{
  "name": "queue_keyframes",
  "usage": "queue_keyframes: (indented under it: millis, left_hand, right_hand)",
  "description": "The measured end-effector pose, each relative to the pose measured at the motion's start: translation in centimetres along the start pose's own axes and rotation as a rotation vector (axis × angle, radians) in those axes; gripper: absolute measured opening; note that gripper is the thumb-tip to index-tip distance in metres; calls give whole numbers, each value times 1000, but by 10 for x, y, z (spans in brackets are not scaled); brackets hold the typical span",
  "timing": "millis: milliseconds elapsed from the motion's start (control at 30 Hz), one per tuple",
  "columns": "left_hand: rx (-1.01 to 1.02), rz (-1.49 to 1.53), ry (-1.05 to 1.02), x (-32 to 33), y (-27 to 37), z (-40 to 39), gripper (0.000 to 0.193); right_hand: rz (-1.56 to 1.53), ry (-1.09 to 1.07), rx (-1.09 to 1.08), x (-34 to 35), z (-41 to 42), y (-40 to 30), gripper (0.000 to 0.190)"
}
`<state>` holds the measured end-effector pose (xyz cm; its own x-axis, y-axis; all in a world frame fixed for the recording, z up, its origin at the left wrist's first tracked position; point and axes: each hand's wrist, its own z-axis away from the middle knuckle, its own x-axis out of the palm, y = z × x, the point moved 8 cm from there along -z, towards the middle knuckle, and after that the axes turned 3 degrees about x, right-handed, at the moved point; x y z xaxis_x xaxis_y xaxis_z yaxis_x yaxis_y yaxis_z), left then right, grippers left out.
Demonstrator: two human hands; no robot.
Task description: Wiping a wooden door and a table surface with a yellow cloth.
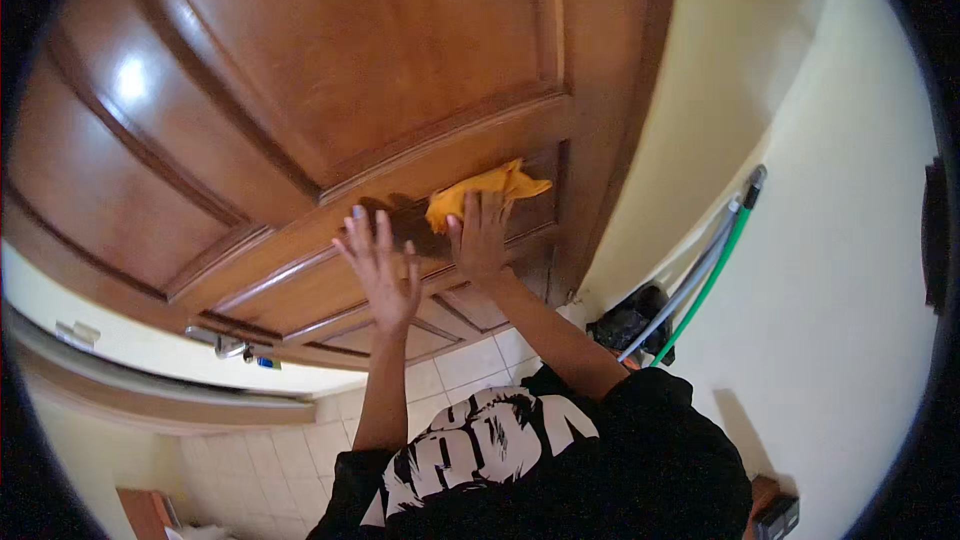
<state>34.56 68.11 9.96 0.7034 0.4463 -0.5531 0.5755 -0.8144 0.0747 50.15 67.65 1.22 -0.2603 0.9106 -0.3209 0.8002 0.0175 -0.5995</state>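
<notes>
A brown panelled wooden door (420, 52) fills the upper left and middle of the head view. My right hand (480, 236) presses an orange cloth (487, 191) against a lower panel near the door's right side. The cloth lies bunched under and beyond the fingers, so how firmly they grip it is hidden. To the left of it, my left hand (382, 270) is raised close to the door with its fingers spread and nothing in it. Whether its fingertips touch the wood I cannot tell.
A green-handled pole (709, 285) and a grey pole (679, 292) lean at the right wall, beside a black plastic bag (634, 322). The door's metal handle (229, 346) is at lower left. Light floor tiles (469, 367) lie below. A dark boxy object (776, 517) stands at lower right.
</notes>
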Motion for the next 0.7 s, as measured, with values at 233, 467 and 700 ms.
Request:
queue_keyframes:
  millis: [233, 467, 700]
  left_hand:
    - [-75, 22, -55, 4, 4, 39, 61]
    - [-18, 173, -36, 5, 27, 51, 54]
    - [-73, 384, 3, 33, 21, 50, 60]
  right_hand:
    - [-68, -205, -377, -8, 2, -16, 38]
    - [-424, -488, -447, 8, 4, -93, 44]
    - [-703, -570, -345, -10, -20, -86, 35]
